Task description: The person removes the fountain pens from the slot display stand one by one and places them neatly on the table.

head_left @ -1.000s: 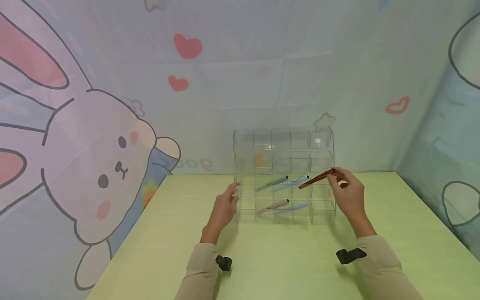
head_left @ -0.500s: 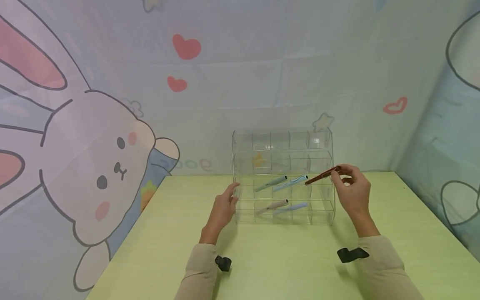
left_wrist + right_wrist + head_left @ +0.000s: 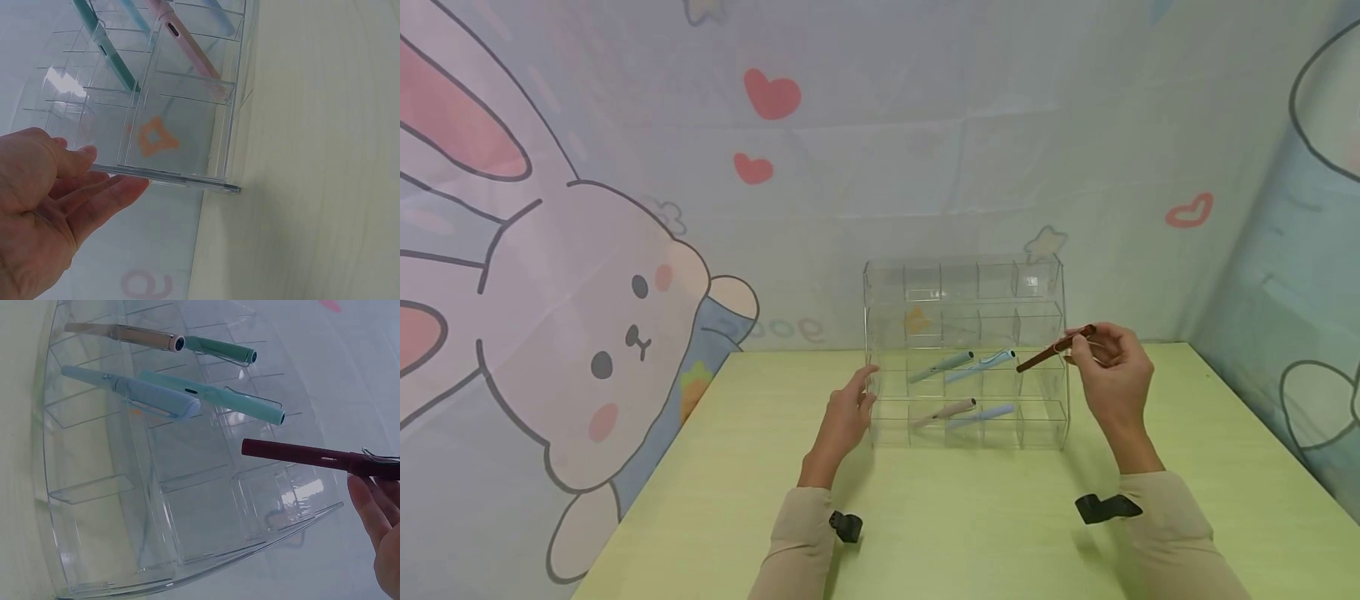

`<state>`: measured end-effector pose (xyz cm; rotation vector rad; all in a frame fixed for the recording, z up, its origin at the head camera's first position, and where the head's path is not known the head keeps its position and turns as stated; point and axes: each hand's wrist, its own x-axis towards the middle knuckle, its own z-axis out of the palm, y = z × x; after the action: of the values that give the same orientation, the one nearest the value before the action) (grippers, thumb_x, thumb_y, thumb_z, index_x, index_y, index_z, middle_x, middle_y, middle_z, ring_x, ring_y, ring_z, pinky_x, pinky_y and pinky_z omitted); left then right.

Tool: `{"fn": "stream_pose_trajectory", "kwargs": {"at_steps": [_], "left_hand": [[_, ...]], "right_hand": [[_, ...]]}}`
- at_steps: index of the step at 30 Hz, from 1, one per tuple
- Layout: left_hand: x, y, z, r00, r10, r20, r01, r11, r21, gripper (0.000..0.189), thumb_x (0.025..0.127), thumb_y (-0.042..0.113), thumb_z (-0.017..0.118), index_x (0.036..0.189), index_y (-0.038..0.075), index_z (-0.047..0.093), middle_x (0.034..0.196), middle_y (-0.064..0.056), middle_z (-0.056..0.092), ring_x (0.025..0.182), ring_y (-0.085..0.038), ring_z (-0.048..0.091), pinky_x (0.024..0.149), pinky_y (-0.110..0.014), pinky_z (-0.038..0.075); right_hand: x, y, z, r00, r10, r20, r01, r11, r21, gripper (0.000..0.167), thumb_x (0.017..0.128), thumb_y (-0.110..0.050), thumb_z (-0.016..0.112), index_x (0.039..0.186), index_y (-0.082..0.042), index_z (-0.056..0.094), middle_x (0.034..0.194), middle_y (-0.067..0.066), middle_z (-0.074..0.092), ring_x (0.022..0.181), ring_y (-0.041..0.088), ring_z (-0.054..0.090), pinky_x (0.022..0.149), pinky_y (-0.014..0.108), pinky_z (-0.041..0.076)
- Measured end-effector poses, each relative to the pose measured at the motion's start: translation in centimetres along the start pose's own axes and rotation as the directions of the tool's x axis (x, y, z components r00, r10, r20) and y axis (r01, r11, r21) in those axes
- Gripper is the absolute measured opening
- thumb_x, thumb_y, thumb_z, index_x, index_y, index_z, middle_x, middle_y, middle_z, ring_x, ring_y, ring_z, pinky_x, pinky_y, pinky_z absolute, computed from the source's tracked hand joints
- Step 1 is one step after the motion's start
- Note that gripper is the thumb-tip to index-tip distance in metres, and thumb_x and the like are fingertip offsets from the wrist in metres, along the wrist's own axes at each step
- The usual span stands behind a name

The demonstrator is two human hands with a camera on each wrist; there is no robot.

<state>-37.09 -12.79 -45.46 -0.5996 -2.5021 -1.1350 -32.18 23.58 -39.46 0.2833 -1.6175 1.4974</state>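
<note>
A clear acrylic pen rack (image 3: 966,408) with tiered rows of compartments stands on the table. My left hand (image 3: 847,421) holds its left side panel; in the left wrist view, the thumb lies on one side of the panel edge and the fingers (image 3: 119,197) on the other. Between thumb and fingers, my right hand (image 3: 1112,371) pinches a dark red pen (image 3: 1052,350) by its clip end. The pen slants, its free end pointing left over the rack's right part. A green pen (image 3: 942,367) and a light blue pen (image 3: 981,365) lean in the row just left of it.
One row lower in the rack sit a pinkish-beige pen (image 3: 946,412) and a pale lavender-blue pen (image 3: 981,415). The yellow-green table (image 3: 737,500) meets a printed backdrop cloth (image 3: 865,167) behind the rack. Each sleeve carries a small black camera mount (image 3: 1107,507).
My right hand has moved to the right and slightly up with the dark red pen, drawing its free end rightward. My left hand has stayed on the rack.
</note>
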Motion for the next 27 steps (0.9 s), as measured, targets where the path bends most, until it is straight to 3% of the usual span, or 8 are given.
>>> {"fn": "stream_pose_trajectory", "kwargs": {"at_steps": [13,27], "left_hand": [[-0.1,0.0,0.0,1.0,-0.002,0.002,0.002,1.0,-0.013,0.046,0.1,-0.002,0.058,0.143,0.011,0.049,0.07,-0.005,0.065,0.048,-0.007,0.048,0.062,-0.033,0.05],[-0.1,0.1,-0.1,1.0,-0.001,0.011,0.001,1.0,-0.009,0.046,0.1,-0.001,0.057,0.144,0.011,0.048,0.065,-0.002,0.061,0.048,-0.008,0.048,0.058,-0.031,0.047]], "right_hand": [[0.1,-0.8,0.0,0.999,-0.047,0.003,0.047,0.996,-0.075,0.036,0.086,0.004,0.074,0.12,0.008,0.063,0.094,-0.011,0.069,0.082,0.001,0.068,0.07,0.016,0.054],[0.3,-2.3,0.3,0.987,-0.135,0.089,0.137,0.99,-0.015,0.047,0.079,0.02,0.071,0.124,0.009,0.065,0.102,-0.005,0.061,0.093,0.005,0.065,0.073,0.015,0.053]]}}
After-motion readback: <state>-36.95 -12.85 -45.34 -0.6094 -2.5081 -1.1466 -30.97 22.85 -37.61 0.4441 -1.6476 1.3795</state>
